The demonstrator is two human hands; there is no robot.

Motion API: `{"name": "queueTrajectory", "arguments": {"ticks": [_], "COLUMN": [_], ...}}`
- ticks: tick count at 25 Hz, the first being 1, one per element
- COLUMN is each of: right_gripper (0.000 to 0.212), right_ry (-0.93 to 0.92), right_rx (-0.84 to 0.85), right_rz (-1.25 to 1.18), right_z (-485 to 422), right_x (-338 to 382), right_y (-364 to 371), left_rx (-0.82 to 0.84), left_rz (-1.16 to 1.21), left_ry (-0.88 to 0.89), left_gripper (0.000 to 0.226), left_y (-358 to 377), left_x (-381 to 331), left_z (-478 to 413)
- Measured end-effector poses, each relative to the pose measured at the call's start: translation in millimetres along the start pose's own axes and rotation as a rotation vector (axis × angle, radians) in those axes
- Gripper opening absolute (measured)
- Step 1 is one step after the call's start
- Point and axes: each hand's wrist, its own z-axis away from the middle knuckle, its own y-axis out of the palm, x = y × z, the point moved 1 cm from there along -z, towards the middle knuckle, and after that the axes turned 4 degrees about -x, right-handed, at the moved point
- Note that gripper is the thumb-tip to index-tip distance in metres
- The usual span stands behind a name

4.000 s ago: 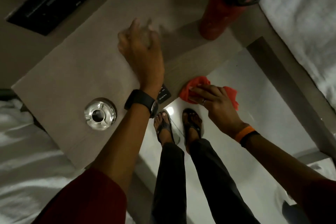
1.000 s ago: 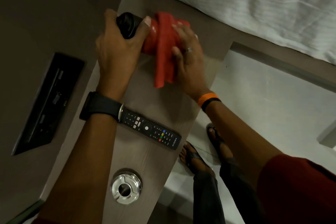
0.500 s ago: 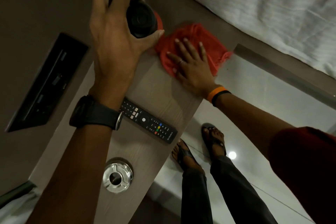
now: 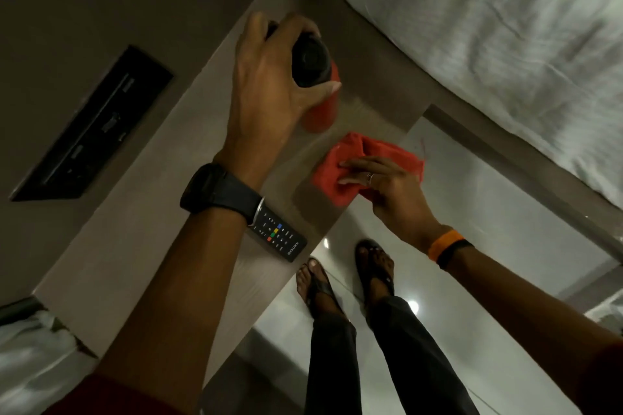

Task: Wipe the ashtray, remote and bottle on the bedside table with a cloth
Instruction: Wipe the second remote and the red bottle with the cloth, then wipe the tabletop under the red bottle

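Evidently, head view: left hand fingers clamp the bottle by its cap, upright on the counter. Right hand fingers pinch the cloth, now off the bottle at the counter edge; remote alongside. Bottle wiping appears finished.

I am gripping the red bottle by its black cap, so it is standing upright on the bedside table. My red cloth is lying bunched on the table's front edge, just beside the bottle. The black remote is lying flat nearer me along that edge, partly hidden under my wrist.
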Motion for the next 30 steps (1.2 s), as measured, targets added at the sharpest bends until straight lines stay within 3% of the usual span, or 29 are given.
{"name": "queueTrajectory", "arguments": {"ticks": [5,7,8,10,11,13,15,18,20,23,30], "right_gripper": [0.035,0.035,0.034,0.033,0.033,0.038,0.061,0.092,0.085,0.068,0.050], "right_ry": [0.107,0.114,0.108,0.054,0.008,-0.084,-0.087,0.108,0.204,0.125,-0.360], "right_rx": [-0.258,-0.285,-0.280,-0.233,-0.195,-0.118,0.025,0.340,0.465,0.439,0.202], "right_rz": [-0.303,-0.406,-0.430,-0.414,-0.399,-0.367,-0.399,-0.686,-0.790,-0.752,-0.603], "right_z": [3,3,3,5,8,16,26,40,52,83,196], "right_x": [35,56,68,93,109,140,175,245,298,390,585], "right_y": [-12,-12,-12,-6,1,15,28,48,65,96,131], "left_rx": [-0.095,-0.135,-0.077,0.089,0.079,-0.108,-0.289,-0.407,-0.456,-0.634,-1.030], "left_rz": [0.140,0.202,0.238,0.498,0.650,0.750,0.746,0.723,0.628,0.565,0.520], "left_ry": [-0.170,-0.373,-0.495,-0.721,-0.769,-0.737,-0.719,-0.693,-0.616,-0.624,-0.675], "left_gripper": [0.101,0.083,0.067,0.039,0.029,0.015,0.015,0.014,0.007,0.014,0.018], "left_y": [3,1,0,-5,-14,-40,-74,-134,-176,-242,-377], "left_x": [1,8,15,28,35,48,59,74,80,86,82], "left_z": [28,62,83,126,149,188,226,292,341,422,592]}}
